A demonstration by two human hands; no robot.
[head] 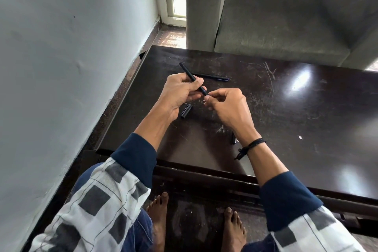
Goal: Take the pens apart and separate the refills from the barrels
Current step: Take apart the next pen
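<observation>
My left hand (181, 90) grips a black pen barrel (189, 72) around its middle, its far end pointing up and away to the left. My right hand (226, 102) pinches the barrel's near tip between thumb and fingertips. A black pen cap (186, 111) lies on the dark table (286, 120) just below my hands. A second pen (212, 76), black with a blue end, rests flat behind my hands. Another small black pen part (233, 139) peeks out beside my right wrist, mostly hidden.
A grey sofa (276, 22) stands behind the table's far edge. A pale wall (71, 47) runs along the left. The table's near edge lies over my knees, with my bare feet (159, 217) on the floor beneath.
</observation>
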